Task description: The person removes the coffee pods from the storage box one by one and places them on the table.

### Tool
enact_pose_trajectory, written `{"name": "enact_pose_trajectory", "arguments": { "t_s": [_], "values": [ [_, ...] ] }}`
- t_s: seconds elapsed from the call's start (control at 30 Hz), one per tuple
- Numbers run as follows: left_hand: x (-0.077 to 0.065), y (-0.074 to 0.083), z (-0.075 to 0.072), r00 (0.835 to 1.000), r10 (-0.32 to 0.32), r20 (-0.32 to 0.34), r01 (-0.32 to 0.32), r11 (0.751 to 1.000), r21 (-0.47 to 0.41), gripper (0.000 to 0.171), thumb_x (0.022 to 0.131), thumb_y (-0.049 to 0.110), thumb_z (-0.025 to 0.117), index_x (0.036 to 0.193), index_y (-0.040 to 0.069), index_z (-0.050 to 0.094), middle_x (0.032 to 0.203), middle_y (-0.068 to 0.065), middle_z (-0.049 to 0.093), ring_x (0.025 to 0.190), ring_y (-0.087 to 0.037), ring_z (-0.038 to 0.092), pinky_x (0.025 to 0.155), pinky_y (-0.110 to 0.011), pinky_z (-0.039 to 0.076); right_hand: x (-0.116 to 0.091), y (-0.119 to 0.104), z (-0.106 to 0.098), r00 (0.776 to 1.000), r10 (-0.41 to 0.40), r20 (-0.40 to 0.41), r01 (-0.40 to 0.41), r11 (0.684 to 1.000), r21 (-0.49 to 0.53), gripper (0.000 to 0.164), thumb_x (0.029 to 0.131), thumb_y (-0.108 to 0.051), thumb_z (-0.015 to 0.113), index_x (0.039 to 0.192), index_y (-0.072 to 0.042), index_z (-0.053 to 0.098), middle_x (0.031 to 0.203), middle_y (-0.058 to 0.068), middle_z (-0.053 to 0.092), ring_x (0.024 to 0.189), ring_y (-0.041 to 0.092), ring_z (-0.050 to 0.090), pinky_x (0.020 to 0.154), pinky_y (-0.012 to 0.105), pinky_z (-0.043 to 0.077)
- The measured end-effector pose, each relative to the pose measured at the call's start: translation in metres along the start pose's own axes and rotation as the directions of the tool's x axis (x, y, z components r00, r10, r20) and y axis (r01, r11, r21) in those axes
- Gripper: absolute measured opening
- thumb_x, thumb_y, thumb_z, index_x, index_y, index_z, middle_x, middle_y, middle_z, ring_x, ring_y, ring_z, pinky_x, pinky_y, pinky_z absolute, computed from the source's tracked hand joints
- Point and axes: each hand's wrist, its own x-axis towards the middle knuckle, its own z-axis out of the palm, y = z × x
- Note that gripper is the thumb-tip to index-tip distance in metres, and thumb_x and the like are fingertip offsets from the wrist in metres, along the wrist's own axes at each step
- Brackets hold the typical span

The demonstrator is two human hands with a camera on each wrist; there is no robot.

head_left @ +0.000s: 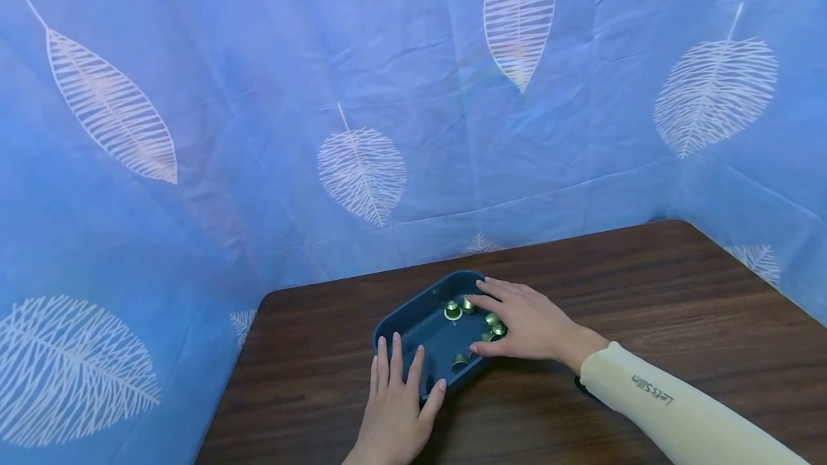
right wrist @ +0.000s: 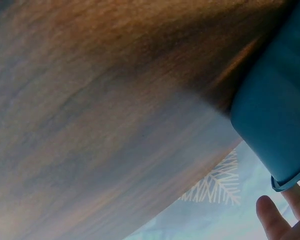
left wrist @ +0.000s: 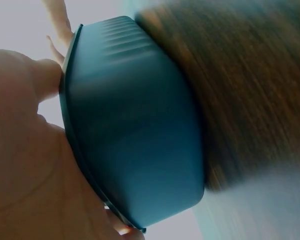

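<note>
A dark blue oblong tray (head_left: 413, 312) lies at a slant on the table, its side wall large in the left wrist view. Several small shiny green-gold capsules (head_left: 453, 311), shaped like coffee pods, lie inside, mostly toward its right end. My left hand (head_left: 397, 407) rests at the tray's near left end, its spread, straight fingers reaching over the rim. My right hand (head_left: 533, 321) is over the right end, fingers spread and reaching inward beside the capsules. It partly covers some of them. Fingers (right wrist: 272, 217) show near the tray's rim in the right wrist view.
The brown wood-grain table (head_left: 310, 372) has rounded far corners. Behind it hangs a blue curtain (head_left: 258, 92) with white leaf prints, close to the table's far edge. A pale sleeve (head_left: 678, 400) covers the right forearm.
</note>
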Motion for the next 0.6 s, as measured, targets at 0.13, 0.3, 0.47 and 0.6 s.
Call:
{"name": "enact_pose_trajectory", "arguments": {
  "t_s": [0.13, 0.3, 0.47, 0.6],
  "values": [
    [-0.0008, 0.0002, -0.0008, 1.000, 0.009, -0.007, -0.009, 1.000, 0.013, 0.077, 0.107, 0.069, 0.044, 0.165, 0.019, 0.045, 0.182, -0.016, 0.013, 0.169, -0.045, -0.002, 0.134, -0.067, 0.013, 0.0003, 0.0007, 0.0010, 1.000, 0.008, -0.004, -0.008, 1.000, 0.021, 0.090, 0.090, -0.080, 0.064, 0.159, -0.024, 0.055, 0.171, 0.012, 0.045, 0.158, 0.038, 0.043, 0.125, 0.066, 0.037],
    [-0.0008, 0.0010, -0.0004, 0.999, 0.022, -0.024, -0.022, 1.000, 0.019, 0.077, 0.107, 0.068, 0.043, 0.165, 0.017, 0.045, 0.181, -0.018, 0.015, 0.169, -0.045, 0.000, 0.134, -0.068, 0.014, 0.0000, 0.0016, 0.0012, 1.000, 0.016, -0.001, -0.016, 1.000, 0.020, 0.091, 0.090, -0.082, 0.064, 0.160, -0.024, 0.054, 0.171, 0.011, 0.045, 0.158, 0.039, 0.043, 0.125, 0.066, 0.037],
    [0.0000, 0.0019, 0.0010, 0.999, 0.020, -0.036, -0.019, 1.000, 0.022, 0.076, 0.108, 0.067, 0.044, 0.164, 0.016, 0.046, 0.180, -0.021, 0.017, 0.169, -0.046, 0.003, 0.133, -0.069, 0.016, 0.0000, 0.0023, 0.0020, 1.000, 0.015, 0.005, -0.015, 1.000, 0.018, 0.094, 0.089, -0.083, 0.063, 0.161, -0.023, 0.053, 0.172, 0.011, 0.044, 0.158, 0.038, 0.042, 0.124, 0.066, 0.038],
    [-0.0001, 0.0027, 0.0007, 0.999, 0.014, -0.031, -0.013, 1.000, 0.023, 0.077, 0.107, 0.068, 0.043, 0.164, 0.016, 0.046, 0.181, -0.021, 0.017, 0.169, -0.045, 0.003, 0.133, -0.068, 0.015, -0.0004, 0.0018, 0.0013, 1.000, 0.018, 0.009, -0.019, 1.000, 0.017, 0.094, 0.089, -0.083, 0.063, 0.161, -0.023, 0.053, 0.172, 0.011, 0.044, 0.158, 0.038, 0.042, 0.124, 0.066, 0.038]
  ]
}}
